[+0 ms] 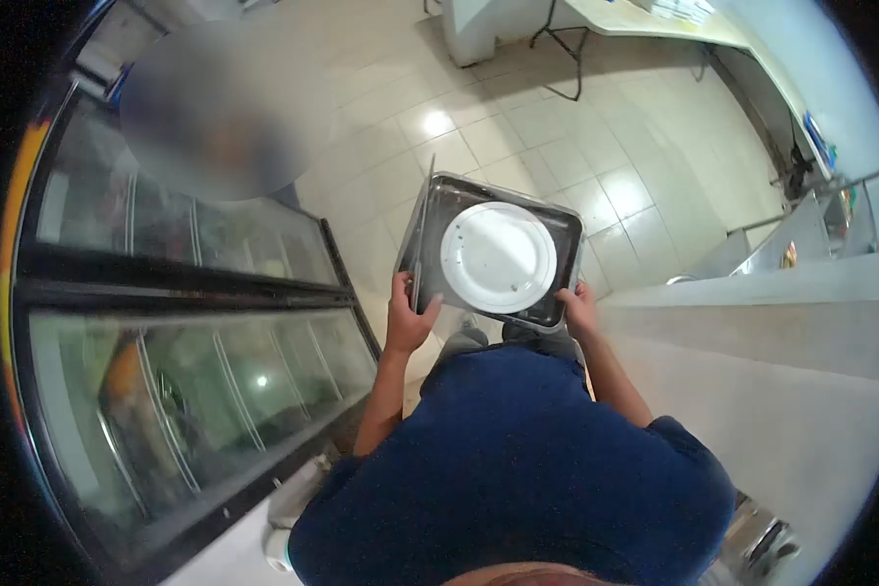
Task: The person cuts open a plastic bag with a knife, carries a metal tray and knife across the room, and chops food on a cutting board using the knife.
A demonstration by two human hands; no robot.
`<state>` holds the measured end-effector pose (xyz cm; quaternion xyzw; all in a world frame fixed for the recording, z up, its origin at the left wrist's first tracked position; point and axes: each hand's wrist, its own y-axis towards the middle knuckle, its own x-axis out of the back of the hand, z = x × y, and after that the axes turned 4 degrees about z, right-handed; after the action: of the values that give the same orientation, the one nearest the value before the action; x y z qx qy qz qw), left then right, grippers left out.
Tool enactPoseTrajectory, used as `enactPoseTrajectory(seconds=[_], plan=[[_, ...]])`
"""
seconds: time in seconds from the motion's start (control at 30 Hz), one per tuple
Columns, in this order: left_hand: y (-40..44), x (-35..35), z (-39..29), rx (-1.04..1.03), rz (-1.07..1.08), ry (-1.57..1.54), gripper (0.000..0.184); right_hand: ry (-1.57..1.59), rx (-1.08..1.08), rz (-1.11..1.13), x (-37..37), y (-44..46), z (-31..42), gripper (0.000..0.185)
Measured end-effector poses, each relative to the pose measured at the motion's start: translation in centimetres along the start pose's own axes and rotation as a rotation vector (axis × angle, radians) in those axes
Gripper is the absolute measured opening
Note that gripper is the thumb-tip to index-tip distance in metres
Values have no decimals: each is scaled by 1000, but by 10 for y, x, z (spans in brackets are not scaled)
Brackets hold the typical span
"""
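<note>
A dark rectangular baking tray (449, 195) with a shiny rim is held level in front of my body. On it lies a round white plate or lid (498, 256) with small dark specks. My left hand (412, 314) is closed around the tray's near left side, thumb on top. Along that same side stands a thin flat piece (423, 220), seen edge-on; its kind I cannot make out. My right hand (577, 309) grips the near right corner, fingers wrapped on the rim.
Glass-door display fridges (205, 391) with shelves line the left side. A pale counter or wall ledge (752, 317) runs along the right. Beyond the tiled floor (547, 156) stands a folding table (654, 24). A blurred area, perhaps a person, is at the upper left.
</note>
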<state>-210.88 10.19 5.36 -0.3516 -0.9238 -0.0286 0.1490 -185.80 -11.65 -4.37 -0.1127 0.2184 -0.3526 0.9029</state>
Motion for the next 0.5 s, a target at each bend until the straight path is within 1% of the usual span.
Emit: enactPoseTrajectory(seconds=[0.1,0.13,0.17,0.2,0.23,0.27,0.33,0.37,0.5], plan=[[47,-31,-39,-2,101,72,53,33,75,-116,21,1,26,29],[52,-9,-16,-17,139,69,52,21,113,-163,-3,1,2,30],[67,-14,-11,-68,150,92,53,26,126,-212,-5,3,4,31],[80,-37,-13,-67,181,99,53,41,141,-252,15,7,3,31],[93,-36,-11,-68,215,95,53,46,159,-297,11,11,0,32],[108,-56,-14,-63,244,101,53,72,168,-306,29,21,2,31],[139,-100,-23,-77,276,131,52,119,175,-323,71,39,9,29],[174,-78,-22,-67,315,121,52,104,159,-373,45,58,16,28],[242,-128,-22,-114,352,72,51,31,112,-478,81,103,53,27]])
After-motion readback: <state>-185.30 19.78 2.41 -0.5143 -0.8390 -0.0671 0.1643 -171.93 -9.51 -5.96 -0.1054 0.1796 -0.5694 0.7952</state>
